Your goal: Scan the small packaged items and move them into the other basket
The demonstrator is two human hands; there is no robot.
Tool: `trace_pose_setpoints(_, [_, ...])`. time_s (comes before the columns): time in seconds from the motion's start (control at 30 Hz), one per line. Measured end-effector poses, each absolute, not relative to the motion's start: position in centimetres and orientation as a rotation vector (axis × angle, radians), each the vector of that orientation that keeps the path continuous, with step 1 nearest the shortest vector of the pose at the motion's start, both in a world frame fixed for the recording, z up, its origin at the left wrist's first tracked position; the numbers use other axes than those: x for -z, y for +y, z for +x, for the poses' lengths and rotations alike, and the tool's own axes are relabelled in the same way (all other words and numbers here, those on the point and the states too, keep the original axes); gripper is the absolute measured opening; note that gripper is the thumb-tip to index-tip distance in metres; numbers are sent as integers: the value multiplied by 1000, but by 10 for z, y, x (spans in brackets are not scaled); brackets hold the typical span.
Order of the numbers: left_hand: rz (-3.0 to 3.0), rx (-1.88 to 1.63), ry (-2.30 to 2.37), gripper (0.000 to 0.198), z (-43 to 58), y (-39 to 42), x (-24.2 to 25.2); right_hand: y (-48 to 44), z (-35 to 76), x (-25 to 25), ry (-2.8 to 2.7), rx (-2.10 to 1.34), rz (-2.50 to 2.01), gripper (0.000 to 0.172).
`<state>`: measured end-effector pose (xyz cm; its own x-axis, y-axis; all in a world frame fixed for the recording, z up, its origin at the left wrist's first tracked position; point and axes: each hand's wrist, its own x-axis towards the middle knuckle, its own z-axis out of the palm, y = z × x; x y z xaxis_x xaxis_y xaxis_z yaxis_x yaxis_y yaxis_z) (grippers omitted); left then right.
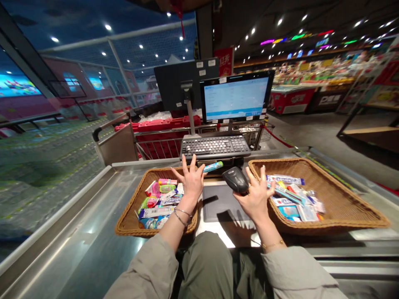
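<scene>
My left hand (190, 181) is raised over the right edge of the left wicker basket (129, 222). Its thumb and forefinger pinch one end of a small blue tube (214, 167), and the other fingers are spread upward. My right hand (256, 195) grips a black handheld scanner (236, 179) by its near end, fingers fanned out, just left of the right wicker basket (343, 203). The tube's free end hangs a little above and left of the scanner head. Both baskets hold several small packaged items.
A dark pad (218, 203) lies on the steel counter (93, 245) between the baskets. Behind it stand a keyboard (215, 145), a lit monitor (235, 97) and a second screen's back (174, 83). Red shopping baskets (156, 124) and a wire trolley lie beyond.
</scene>
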<state>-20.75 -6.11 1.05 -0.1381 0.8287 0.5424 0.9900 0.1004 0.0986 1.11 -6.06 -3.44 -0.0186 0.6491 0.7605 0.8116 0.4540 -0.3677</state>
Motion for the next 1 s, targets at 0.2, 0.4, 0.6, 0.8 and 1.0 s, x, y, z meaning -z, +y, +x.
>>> trace_pose_setpoints(0.2, [-1787, 635, -2033, 34, -208, -59, -6, -62, 11, 33, -1749, 193, -1259, 15])
trace_pose_setpoints(0.4, [-1783, 628, -2032, 35, -209, -58, -1, -62, 11, 33, -1773, 187, -1235, 17])
trace_pose_setpoints(0.6, [-1786, 647, -2019, 35, -210, -59, 1, -63, 10, 33, -1777, 187, -1221, 15])
trace_pose_setpoints(0.8, [-1782, 644, -2027, 34, -211, -58, 4, -63, 9, 34, -1788, 189, -1214, 14])
trace_pose_setpoints(1.0, [-1788, 653, -2066, 35, -210, -57, 4, -63, 9, 33, -1783, 182, -1209, 14])
